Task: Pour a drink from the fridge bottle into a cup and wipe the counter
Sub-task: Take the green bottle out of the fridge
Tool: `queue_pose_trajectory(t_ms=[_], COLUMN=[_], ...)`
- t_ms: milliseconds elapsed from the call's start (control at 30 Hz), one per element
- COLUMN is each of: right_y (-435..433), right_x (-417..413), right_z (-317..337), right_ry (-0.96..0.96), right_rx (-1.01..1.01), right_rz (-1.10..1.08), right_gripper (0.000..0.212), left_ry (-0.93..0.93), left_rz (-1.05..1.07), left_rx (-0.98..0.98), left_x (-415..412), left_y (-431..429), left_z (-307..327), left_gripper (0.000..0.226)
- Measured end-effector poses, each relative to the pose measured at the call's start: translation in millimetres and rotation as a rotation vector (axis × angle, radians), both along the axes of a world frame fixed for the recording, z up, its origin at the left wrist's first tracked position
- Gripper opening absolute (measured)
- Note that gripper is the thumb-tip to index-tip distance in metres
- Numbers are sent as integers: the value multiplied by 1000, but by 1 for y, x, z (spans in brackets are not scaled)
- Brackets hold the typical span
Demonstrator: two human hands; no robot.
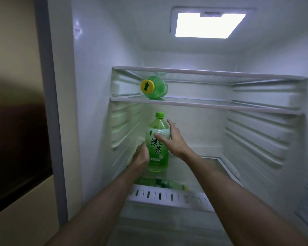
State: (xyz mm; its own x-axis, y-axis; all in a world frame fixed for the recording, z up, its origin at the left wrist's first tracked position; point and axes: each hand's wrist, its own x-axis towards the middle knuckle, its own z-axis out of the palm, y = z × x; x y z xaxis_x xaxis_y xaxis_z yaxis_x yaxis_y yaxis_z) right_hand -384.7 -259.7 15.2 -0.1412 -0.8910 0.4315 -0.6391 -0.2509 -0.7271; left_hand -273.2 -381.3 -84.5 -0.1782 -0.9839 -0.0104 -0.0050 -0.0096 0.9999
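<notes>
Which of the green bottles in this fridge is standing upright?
The green-capped tea bottle, gripped by the left hand and right hand. The yellow-capped bottle on the shelf above and the lowest bottle lie on their sides.

You have room right of the bottle [158, 157] toward the shelf's [203, 167] right edge; the left wall [123, 132] stands near, the upper shelf [212, 104] just above its cap [159, 115].

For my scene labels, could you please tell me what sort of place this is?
Inside a lit, open fridge, probably domestic: clear glass shelves, a glowing rectangular ceiling lamp, and a tall green plastic tea bottle held by the left hand and right hand.
</notes>
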Motion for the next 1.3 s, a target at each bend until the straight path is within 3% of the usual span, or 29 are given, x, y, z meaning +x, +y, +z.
queue_pose_trajectory(t_ms=[133, 467, 800, 1100, 1300], right_y=[-11, -5, 24, 70, 113], right_x=[2, 9, 21, 45, 60], right_z=[-6, 13, 15, 20, 22], right_ry=[-74, -169, -186, -145, -151], right_rx=[-28, -162, -159, -195, -175], right_rz=[32, 108, 103, 66, 10], right_gripper=[100, 79, 77, 76, 73], left_ry=[133, 192, 389, 356, 251], left_rz=[-34, 52, -105, -123, -186], left_rx=[50, 142, 235, 309, 292], left_x=[10, 25, 41, 61, 79], left_y=[57, 94, 124, 167, 208], left_z=[40, 66, 67, 81, 83], left_gripper=[59, 56, 49, 59, 54])
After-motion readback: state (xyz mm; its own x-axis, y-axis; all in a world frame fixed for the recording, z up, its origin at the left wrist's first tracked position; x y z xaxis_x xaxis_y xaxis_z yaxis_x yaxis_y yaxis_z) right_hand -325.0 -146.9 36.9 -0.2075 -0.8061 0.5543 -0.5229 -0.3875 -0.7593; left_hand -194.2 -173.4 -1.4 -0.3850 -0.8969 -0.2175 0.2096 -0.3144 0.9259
